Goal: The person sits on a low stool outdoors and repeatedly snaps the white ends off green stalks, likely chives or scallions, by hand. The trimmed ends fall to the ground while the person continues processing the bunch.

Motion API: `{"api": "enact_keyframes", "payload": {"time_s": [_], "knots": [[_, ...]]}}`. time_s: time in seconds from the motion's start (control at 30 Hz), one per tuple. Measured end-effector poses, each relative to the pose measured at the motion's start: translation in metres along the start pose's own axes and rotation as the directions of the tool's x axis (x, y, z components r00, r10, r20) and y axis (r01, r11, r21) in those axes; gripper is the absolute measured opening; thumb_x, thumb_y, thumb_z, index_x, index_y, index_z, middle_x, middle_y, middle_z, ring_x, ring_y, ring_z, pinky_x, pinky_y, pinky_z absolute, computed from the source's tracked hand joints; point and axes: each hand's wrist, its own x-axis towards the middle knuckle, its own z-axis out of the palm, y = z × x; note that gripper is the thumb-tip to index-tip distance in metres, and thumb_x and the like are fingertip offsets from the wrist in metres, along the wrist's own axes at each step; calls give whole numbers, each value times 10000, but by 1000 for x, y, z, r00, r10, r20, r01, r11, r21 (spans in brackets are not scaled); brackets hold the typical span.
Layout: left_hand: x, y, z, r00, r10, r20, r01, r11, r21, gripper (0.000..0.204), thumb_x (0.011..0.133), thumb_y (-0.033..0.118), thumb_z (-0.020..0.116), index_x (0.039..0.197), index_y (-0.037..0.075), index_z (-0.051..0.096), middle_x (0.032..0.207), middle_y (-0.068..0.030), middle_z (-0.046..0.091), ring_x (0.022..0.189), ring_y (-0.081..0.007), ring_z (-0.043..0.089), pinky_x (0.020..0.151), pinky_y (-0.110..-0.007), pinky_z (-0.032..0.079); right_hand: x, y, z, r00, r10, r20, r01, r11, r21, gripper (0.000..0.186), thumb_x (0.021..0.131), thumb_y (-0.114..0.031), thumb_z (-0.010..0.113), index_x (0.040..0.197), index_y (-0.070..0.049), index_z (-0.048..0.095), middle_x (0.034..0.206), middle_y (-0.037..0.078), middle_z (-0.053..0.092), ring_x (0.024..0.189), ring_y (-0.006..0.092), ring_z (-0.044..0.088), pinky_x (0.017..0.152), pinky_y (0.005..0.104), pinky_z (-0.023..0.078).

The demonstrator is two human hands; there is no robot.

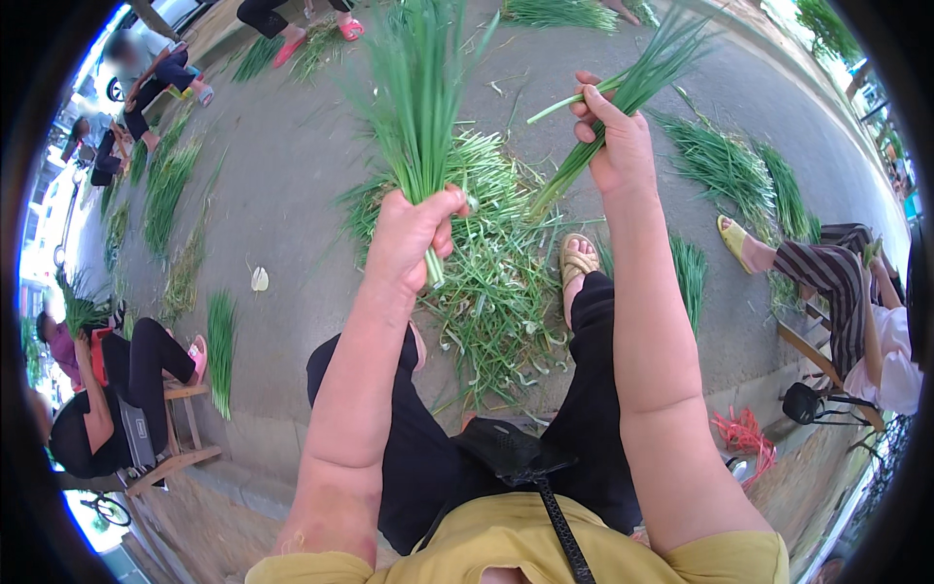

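My left hand (418,234) is closed round a thick bunch of chives (420,127). Its leaves fan upward and its pale cut ends poke out below the fist. Up and to the right, my right hand (615,131) grips a smaller bunch of chives (654,78), slanting from upper right to lower left. One stalk (564,104) sticks out leftward between its thumb and fingers. Beneath and between both hands, a loose heap of chive trimmings (496,282) covers the ground, green with pale ends. The two bunches are apart.
More chives lie at the right (725,165), beside my right leg (688,282) and on the left (222,350). People sit around working, one in striped trousers (837,268) at right. Red plastic strips (747,438) lie lower right. A black bag (511,450) is at my lap.
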Motion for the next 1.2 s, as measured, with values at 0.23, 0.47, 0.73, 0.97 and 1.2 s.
{"api": "enact_keyframes", "payload": {"time_s": [0.23,0.47,0.73,0.97,1.2], "knots": [[-11,6,4,990,-51,133,36,993,109,219,763,157,741,842,32,581,640,-25,545,378,-39,394,342,-187,311,-3,-7,-2,976,128,176,-131,991,5,246,814,-98,680,991,34,571,833,50,570,638,86,512,471,187,360],[5,15,1,989,27,147,-13,995,-94,247,841,158,658,1005,-8,575,807,-58,598,460,-11,399,401,-163,314,-26,4,25,900,333,282,-239,917,-320,265,786,-190,721,949,-6,624,706,-27,537,537,37,417,465,191,284],[14,9,-1,933,-55,356,108,986,-130,253,853,127,643,1068,45,540,819,-75,598,459,2,400,389,-146,308,-42,18,47,853,415,316,-205,824,-528,241,758,-249,749,835,-54,632,602,-38,500,458,37,348,431,205,234],[16,9,1,957,-61,282,131,963,-235,111,848,104,642,928,59,579,791,-32,600,447,-9,417,390,-163,315,-42,23,47,862,413,292,-224,829,-513,304,784,-339,715,795,-48,628,584,-25,503,454,45,349,427,221,235],[22,6,-10,991,-52,121,94,923,-374,125,823,84,661,923,72,588,769,-6,590,448,-41,413,398,-198,306,-50,24,56,859,439,263,-216,777,-592,280,680,-195,811,803,-22,630,589,-28,513,489,52,425,433,219,305]]}}
